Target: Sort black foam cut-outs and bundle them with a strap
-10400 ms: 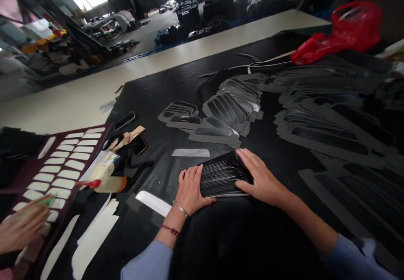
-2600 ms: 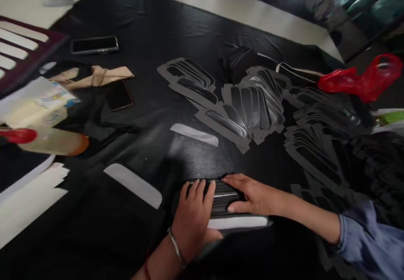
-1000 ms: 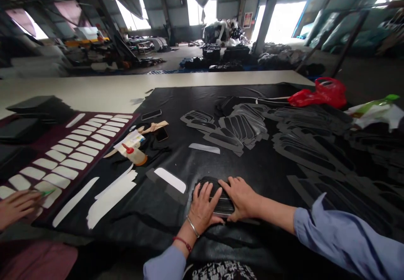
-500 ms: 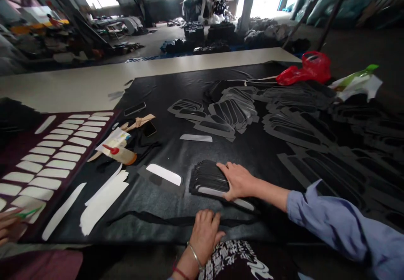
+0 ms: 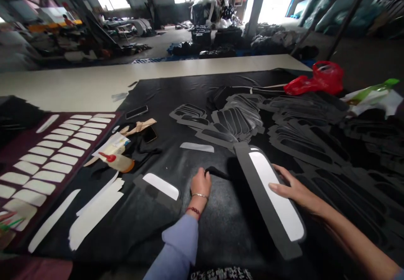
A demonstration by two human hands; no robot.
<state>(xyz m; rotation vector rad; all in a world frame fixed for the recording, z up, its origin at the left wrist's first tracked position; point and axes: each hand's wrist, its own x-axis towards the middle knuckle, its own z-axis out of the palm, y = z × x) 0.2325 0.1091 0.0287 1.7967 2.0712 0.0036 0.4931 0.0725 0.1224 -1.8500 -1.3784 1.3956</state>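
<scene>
Right hand (image 5: 292,189) lifts the black-framed panel (image 5: 271,196) — grip at its right edge.

A long pale table (image 5: 78,87) carries a black sheet (image 5: 176,90) strewn with dark cutouts (image 5: 233,122).

The long strip (image 5: 271,196) is dark grey with a white rounded panel. The sheet (image 5: 176,94) covering the table is black, the bag (image 5: 318,80) red, the sleeve (image 5: 179,246) light blue.

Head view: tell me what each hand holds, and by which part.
Right hand holds the long grey frame piece with white oval centre by its right long edge. Left hand grips a dark strip at its near end.
</scene>
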